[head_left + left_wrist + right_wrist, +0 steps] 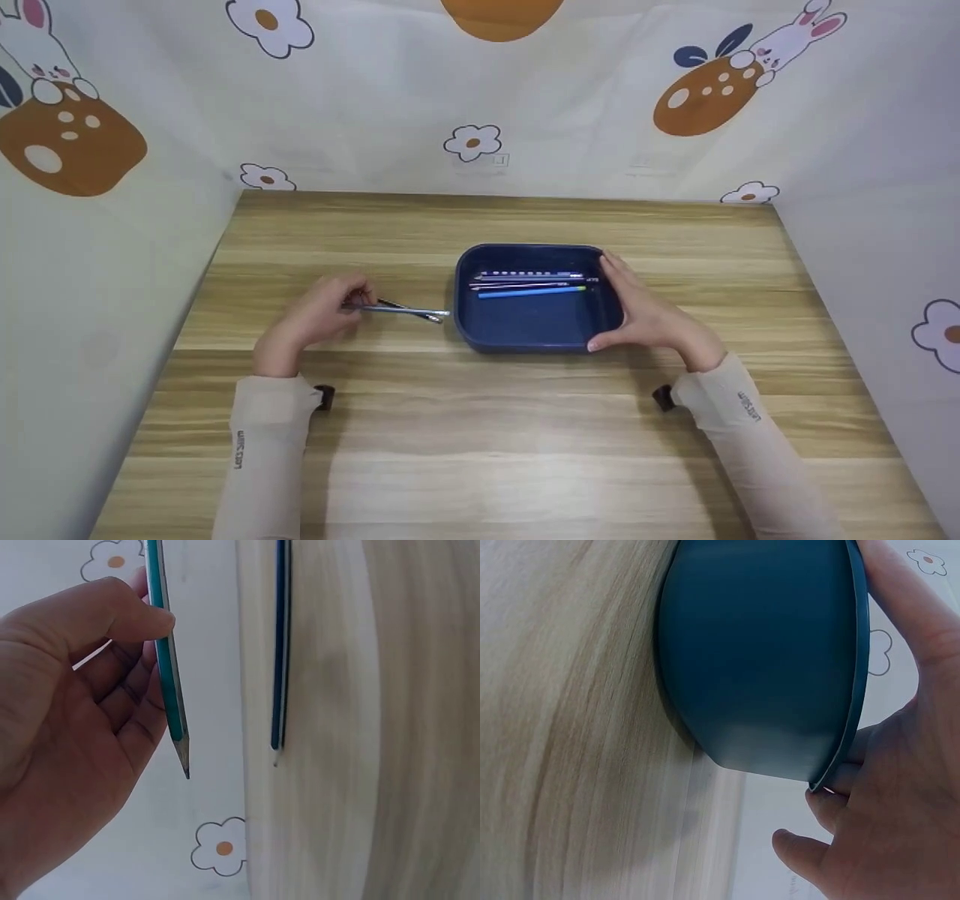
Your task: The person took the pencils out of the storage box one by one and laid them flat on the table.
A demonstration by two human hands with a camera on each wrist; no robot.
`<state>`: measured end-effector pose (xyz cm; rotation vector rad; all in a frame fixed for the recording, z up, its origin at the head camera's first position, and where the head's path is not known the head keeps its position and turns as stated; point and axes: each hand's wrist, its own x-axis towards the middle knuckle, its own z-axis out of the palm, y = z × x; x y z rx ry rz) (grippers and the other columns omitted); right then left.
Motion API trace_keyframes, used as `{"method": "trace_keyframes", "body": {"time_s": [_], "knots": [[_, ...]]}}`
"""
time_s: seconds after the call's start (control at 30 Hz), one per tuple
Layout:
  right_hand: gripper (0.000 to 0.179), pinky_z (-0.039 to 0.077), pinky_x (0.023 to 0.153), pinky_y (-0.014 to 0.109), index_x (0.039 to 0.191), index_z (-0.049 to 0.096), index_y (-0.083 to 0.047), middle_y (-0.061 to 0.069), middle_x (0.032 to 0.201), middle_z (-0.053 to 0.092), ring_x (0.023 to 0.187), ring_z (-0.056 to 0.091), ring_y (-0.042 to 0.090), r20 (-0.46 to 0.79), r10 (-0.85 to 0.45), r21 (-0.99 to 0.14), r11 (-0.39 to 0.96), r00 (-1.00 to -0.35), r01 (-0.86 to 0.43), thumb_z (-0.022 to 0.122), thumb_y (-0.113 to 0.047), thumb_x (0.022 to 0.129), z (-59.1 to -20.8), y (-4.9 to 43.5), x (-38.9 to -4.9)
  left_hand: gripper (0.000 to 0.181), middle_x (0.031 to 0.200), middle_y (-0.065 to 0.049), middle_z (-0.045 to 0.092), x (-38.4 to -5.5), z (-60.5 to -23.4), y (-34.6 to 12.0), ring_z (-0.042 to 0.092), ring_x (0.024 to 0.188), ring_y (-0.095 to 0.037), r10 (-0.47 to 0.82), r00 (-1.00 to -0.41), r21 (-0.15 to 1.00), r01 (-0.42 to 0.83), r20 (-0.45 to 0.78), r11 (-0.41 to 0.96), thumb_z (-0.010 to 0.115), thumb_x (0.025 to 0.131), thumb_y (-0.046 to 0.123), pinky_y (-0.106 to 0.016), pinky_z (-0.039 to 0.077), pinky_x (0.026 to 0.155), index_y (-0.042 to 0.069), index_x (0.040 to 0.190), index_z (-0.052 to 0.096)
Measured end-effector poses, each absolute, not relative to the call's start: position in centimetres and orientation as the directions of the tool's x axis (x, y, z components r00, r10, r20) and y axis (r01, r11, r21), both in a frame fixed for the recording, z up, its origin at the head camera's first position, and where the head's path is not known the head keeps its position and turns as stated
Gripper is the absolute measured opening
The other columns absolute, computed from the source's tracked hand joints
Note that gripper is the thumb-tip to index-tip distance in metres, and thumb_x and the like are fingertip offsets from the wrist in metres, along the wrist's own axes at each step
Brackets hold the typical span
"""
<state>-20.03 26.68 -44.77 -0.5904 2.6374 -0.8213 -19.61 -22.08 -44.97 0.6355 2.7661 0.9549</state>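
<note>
In the head view my left hand (326,311) is just left of a dark blue rectangular container (517,347). A green pencil (166,675) with a sharpened tip is pinched between its thumb and fingers. Beneath it, a dark blue pencil (280,652) lies on the table, apart from the hand. My right hand (649,311) grips the container's right end, thumb at the near corner and fingers at the far one. Inside the container several pencils lie side by side, among them a bright blue pencil (531,292) and a pencil with pale spots (525,274).
The wood-grain table (480,442) reaches back to a pale curtain (375,97) printed with flowers, rabbits and orange shapes. Similar panels stand at both sides. A small black device (325,397) sits at the left wrist, another black device (664,397) at the right.
</note>
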Motion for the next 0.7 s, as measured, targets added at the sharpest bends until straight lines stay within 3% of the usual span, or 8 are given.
{"method": "trace_keyframes", "body": {"time_s": [0.7], "knots": [[0.136,0.009,0.124,0.057,0.157,0.005,0.004,0.019,0.168,-0.005,0.155,-0.003,0.037,-0.141,-0.490,-0.608,0.728,-0.860,-0.315,0.091,-0.046,0.064,-44.7,26.7,-19.9,0.029,0.089,-0.008,0.064,-20.3,-47.2,-23.1,0.054,0.084,-0.020,0.422,-0.882,0.581,0.234,-0.211,0.780,0.057,0.075,-0.015,-0.030,0.044,0.074,0.005,0.093,0.066]]}}
